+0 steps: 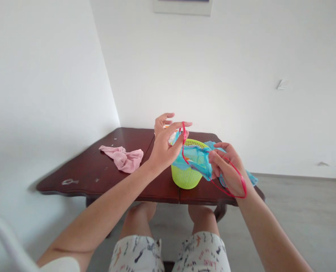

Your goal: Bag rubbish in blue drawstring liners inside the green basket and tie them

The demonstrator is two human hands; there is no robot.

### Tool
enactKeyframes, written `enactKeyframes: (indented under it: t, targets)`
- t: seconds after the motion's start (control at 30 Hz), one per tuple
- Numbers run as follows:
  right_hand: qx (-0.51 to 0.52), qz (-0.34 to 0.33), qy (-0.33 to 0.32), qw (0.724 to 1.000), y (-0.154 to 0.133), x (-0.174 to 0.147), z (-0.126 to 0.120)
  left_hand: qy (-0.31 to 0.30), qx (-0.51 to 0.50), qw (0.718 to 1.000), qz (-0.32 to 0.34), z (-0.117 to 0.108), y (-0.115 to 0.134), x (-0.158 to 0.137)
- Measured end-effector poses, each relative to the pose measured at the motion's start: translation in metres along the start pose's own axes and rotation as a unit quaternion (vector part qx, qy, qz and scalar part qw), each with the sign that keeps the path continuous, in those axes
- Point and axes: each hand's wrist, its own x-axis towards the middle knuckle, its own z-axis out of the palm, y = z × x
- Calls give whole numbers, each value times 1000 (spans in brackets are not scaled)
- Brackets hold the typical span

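Hands hold a blue cloth (195, 158) with red straps above the green basket (185, 176): left hand (164, 142) pinches a strap, right hand (227, 168) grips the cloth, not yet in; pink cloth (124, 157) lies far left.

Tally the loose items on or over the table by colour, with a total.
Blue: 1, cloth with red strap, held by left hand and right hand
Pink: 1, cloth
Green: 1, basket
Total: 3
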Motion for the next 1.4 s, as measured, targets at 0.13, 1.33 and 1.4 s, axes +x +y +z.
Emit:
enactKeyframes:
  t: [0.13, 1.33, 1.4]
  targets:
    - [-3, -51, -29, 998, -24, 2, 3, -56, -146, 988, -10, 5, 15, 3]
    - [-338, -266, 30, 902, -18, 1, 22, -228, -312, 896, -218, 25, 32, -11]
    - [-339, -286, 51, 895, -18, 2, 24, -225, -313, 897, -215, 25, 31, -14]
